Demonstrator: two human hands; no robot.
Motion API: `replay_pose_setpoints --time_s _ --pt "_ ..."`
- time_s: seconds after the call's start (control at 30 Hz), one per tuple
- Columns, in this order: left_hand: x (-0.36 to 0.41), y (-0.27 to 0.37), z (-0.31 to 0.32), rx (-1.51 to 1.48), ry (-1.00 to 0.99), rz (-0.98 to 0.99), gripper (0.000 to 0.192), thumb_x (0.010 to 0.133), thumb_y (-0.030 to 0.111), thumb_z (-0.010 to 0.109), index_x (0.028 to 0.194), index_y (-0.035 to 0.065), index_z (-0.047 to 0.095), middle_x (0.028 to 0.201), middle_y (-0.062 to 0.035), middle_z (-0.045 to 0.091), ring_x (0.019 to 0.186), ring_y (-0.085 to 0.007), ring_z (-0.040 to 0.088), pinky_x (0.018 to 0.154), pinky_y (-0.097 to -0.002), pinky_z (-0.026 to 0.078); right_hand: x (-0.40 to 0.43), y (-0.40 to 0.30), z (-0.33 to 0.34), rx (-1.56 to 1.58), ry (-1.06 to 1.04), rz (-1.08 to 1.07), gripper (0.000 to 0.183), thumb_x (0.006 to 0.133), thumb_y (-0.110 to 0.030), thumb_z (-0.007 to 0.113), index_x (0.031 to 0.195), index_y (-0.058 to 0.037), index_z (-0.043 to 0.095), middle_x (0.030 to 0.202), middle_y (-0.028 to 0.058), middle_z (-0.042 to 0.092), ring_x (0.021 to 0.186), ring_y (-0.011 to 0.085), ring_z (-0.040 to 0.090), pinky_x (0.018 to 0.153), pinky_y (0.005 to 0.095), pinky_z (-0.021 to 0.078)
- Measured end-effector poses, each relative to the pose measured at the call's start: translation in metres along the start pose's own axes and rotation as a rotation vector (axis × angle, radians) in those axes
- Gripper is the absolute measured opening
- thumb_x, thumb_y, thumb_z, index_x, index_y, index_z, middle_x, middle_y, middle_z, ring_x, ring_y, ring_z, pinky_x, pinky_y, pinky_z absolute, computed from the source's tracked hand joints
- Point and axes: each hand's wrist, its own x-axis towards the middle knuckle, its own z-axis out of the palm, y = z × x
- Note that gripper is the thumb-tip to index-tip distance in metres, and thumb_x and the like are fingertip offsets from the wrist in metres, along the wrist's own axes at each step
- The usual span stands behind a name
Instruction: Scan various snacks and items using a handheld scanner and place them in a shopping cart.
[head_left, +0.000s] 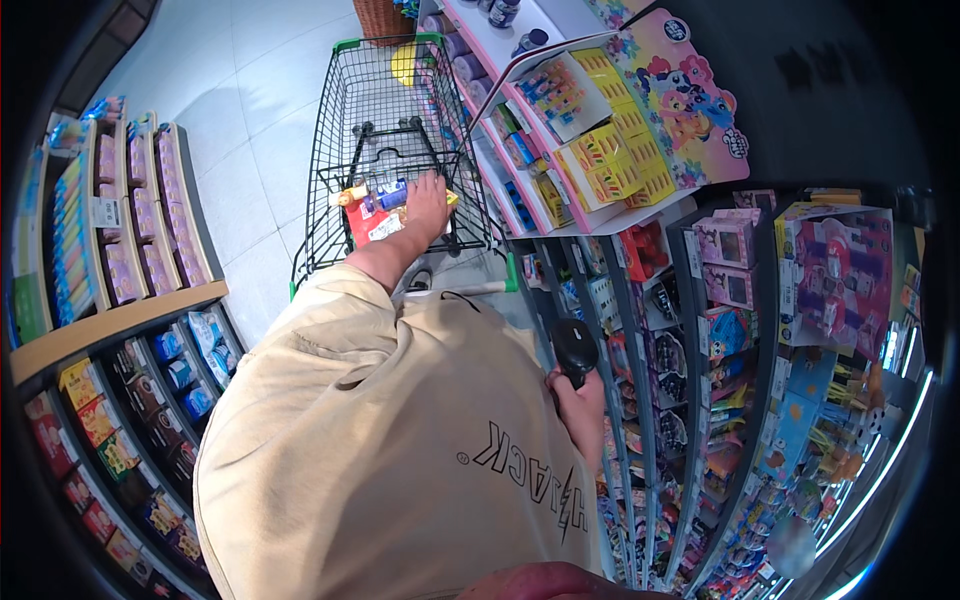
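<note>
My left hand (429, 204) reaches into the rear part of a wire shopping cart (352, 90), on top of a small pile of packaged goods. Beside its fingers lies a blue-labelled package (391, 193). A red package (371, 225) is under the wrist side, and an orange-yellow item (351, 196) lies at the pile's left. Part of a yellow package (451, 198) shows right of the hand; whether the fingers grip anything is hidden. Near my right hip, my right hand (581, 409) holds a black handheld device, apparently a barcode scanner (575, 346), by its handle.
Right of the cart stands a pink-edged display shelf (559, 191) with yellow boxes (611, 165). More stocked shelves (694, 315) run along my right side. On the left is another shelf unit (142, 300). A wicker basket (382, 19) stands beyond the cart on the tiled floor (247, 135).
</note>
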Motion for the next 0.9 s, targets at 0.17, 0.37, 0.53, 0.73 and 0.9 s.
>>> replay_pose_setpoints --time_s 0.17,0.37,0.53,0.73,0.9 --pt "-0.010 -0.008 0.017 0.016 -0.226 0.077 0.092 0.095 0.056 0.073 0.164 0.0012 0.046 0.163 -0.0216 0.049 0.149 -0.0356 0.046 0.118 -0.0518 0.037 0.001 -0.003 -0.002 -0.003 0.025 -0.007 0.020 0.089 -0.010 0.074 0.107 -0.0048 0.068 0.091 -0.0001 0.067 0.083 0.0105 0.062 0.078 0.0294 0.0497" --pt "-0.019 0.009 -0.012 0.114 -0.331 0.053 0.100 0.092 0.058 0.072 0.165 -0.0038 0.043 0.161 -0.0205 0.048 0.152 -0.0345 0.042 0.118 -0.0482 0.036 0.001 0.000 -0.007 -0.083 -0.040 -0.018 0.032 0.092 -0.012 0.073 0.122 -0.0024 0.068 0.099 0.0049 0.071 0.092 0.0154 0.066 0.084 0.0332 0.0532" --pt "-0.006 -0.009 0.030 0.055 -0.217 -0.013 0.096 0.096 0.054 0.074 0.165 -0.0035 0.040 0.157 -0.0174 0.048 0.149 -0.0344 0.044 0.118 -0.0498 0.037 -0.003 -0.003 -0.008 -0.019 -0.017 -0.066 0.041 0.093 -0.014 0.071 0.132 -0.0014 0.068 0.100 0.0081 0.072 0.093 0.0180 0.068 0.084 0.0342 0.0540" --pt "-0.008 -0.003 0.017 -0.051 -0.153 0.020 0.093 0.095 0.046 0.081 0.163 -0.0034 0.039 0.159 -0.0196 0.047 0.148 -0.0370 0.045 0.120 -0.0528 0.036 -0.012 -0.017 -0.020 -0.075 0.001 -0.019 0.050 0.093 -0.017 0.070 0.140 -0.0014 0.066 0.093 0.0069 0.072 0.079 0.0179 0.070 0.073 0.0365 0.0552" --pt "-0.020 0.020 0.000 -0.192 -0.002 0.111 0.081 0.095 0.037 0.079 0.158 -0.0012 0.044 0.157 -0.0222 0.047 0.145 -0.0431 0.045 0.118 -0.0580 0.035 -0.021 -0.013 -0.030 0.096 -0.070 0.086 0.052 0.093 -0.019 0.070 0.142 -0.0019 0.064 0.088 0.0035 0.071 0.070 0.0149 0.069 0.067 0.0362 0.0545"
